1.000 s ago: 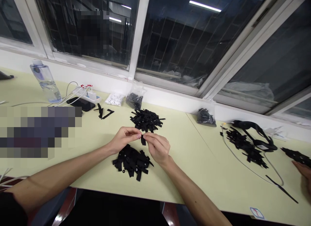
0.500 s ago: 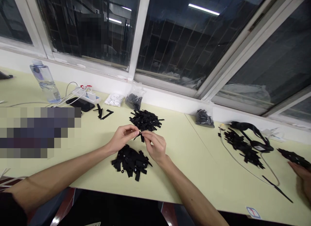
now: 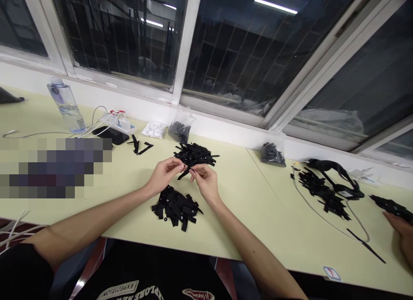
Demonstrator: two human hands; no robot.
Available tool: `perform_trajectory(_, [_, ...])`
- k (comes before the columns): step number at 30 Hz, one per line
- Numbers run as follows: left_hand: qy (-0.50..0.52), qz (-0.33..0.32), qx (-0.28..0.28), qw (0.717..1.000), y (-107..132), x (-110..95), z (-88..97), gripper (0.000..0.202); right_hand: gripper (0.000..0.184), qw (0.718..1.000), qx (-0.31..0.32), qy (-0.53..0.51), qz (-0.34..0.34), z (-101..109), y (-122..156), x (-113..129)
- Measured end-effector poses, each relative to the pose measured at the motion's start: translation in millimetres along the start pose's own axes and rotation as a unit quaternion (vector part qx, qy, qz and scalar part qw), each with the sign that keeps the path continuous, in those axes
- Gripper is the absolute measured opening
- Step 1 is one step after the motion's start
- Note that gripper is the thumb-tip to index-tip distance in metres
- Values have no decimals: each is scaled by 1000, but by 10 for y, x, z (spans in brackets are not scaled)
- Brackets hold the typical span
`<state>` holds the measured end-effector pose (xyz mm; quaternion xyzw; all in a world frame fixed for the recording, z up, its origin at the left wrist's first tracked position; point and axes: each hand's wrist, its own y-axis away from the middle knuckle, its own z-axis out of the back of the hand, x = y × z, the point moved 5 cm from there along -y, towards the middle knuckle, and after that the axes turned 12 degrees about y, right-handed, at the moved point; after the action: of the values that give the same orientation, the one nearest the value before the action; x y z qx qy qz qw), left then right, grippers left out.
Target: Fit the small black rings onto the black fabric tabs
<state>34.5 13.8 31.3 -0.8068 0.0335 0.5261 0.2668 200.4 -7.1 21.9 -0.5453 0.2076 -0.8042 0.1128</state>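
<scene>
1. Now the strip (image 3: 183, 175) slants down to the lower left, showing a narrow profile; a second ago it hung almost straight down, its broad face in view. It seems to have been turned or folded between the fingertips.

2. The left hand (image 3: 165, 173) pinches thumb and forefinger at the strip's upper end. Just what sits between those tips is too small to make out.

3. The right hand (image 3: 206, 181) also grasps the strip, thumb against forefinger, at its right end. The two sets of fingertips stand slightly apart, where a second earlier they nearly met.

4. For the work, this appears to mean that the strip is being adjusted in the air; it is neither released nor laid down.

5. The strip is above the counter (image 3: 245, 214), between the far pile (image 3: 196, 153) and the near pile (image 3: 177, 207) of black pieces. Neither pile looks clearly altered.

6. A small ring (image 3: 165, 219) lies just beside the near pile, at its lower left. Beyond the far pile stand a clear bag (image 3: 180, 128) of dark parts and a white packet (image 3: 154, 130).
</scene>
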Motion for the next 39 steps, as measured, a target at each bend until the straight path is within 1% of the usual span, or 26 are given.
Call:
perform_trajectory(5, [-11,15,10,1000,-22,85,27,27,28,999,19,-17,-33,-13,-22,-54])
perform_trajectory(9, [-5,24,16,1000,-25,119,31,27,29,998,23,-33,-44,-17,-24,-70])
perform_trajectory(13, [0,27,21,999,-24,110,26,26,29,998,22,-39,-42,-27,-23,-72])
perform_trajectory(17, [-2,26,29,999,-22,93,13,27,32,999,-11,-29,-30,-7,-21,-67])
perform_trajectory(20, [-2,28,34,999,-19,91,6,27,27,1000,2,-6,-12,-20,-11,-44])
perform_trajectory(23, [3,26,25,999,-17,90,9,27,20,999,-6,33,24,1,19,26])
perform_trajectory(25, [0,19,15,1000,-16,78,14,27,17,994,-23,78,74,29,54,124])
perform_trajectory(28, [-24,0,8,1000,-15,44,16,25,20,977,-41,136,157,62,119,296])
perform_trajectory(30, [-39,-7,6,999,-12,28,15,23,21,966,-54,163,195,90,152,380])
perform_trajectory(33, [-49,-4,9,999,-4,20,9,22,22,947,-52,199,246,109,177,453])
perform_trajectory(36, [-55,-3,8,998,6,8,3,21,22,936,-50,215,274,128,182,468])
perform_trajectory(39, [-57,-1,4,998,16,-5,-5,21,23,935,-50,220,275,135,179,455])
